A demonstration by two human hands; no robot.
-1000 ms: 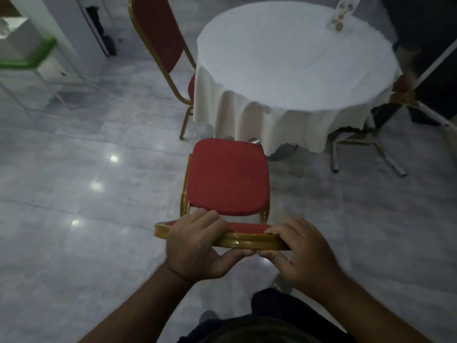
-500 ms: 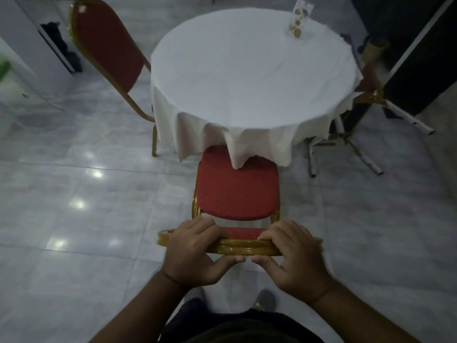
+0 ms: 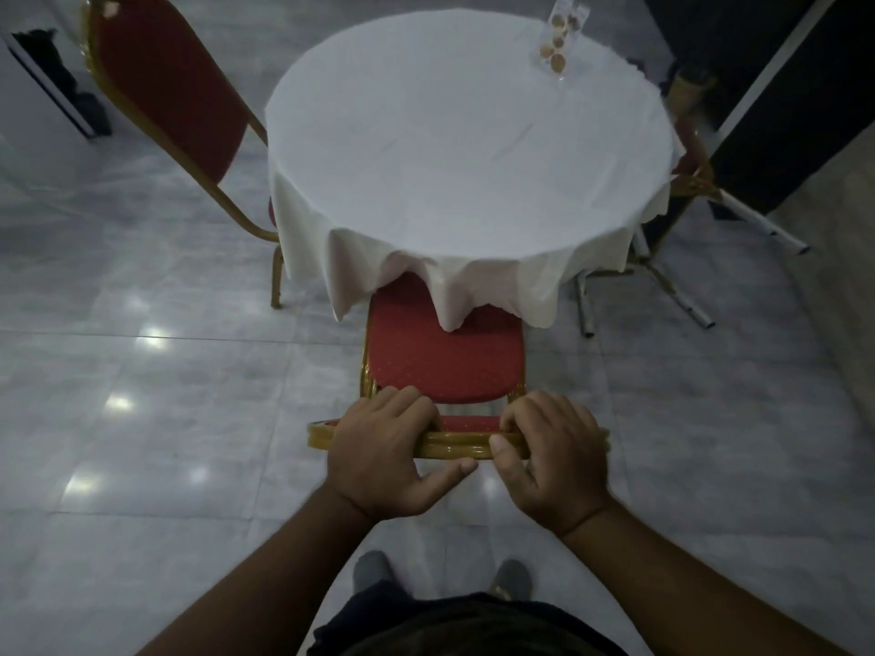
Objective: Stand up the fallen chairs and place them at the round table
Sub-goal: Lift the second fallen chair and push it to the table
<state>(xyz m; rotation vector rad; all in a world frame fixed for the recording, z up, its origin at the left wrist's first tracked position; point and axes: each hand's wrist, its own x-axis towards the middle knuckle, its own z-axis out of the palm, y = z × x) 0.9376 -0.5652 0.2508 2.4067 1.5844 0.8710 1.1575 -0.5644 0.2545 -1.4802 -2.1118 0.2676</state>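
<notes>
The chair (image 3: 445, 366), seat front hidden under the tablecloth (image 3: 464, 182), has both hands (image 3: 383, 454) gripping its backrest top.

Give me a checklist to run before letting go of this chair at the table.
1. Both hands on the backrest rail: left hand and right hand grip it. Ok.
2. Chair upright: ok.
3. Seat front tucked under the tablecloth: ok.
4. All four legs flat on the floor: cannot tell, hidden.
5. Clear of the chair on the left: apart, ok.
6. Every chair stood up: cannot tell; the frame at the right is partly hidden.
</notes>
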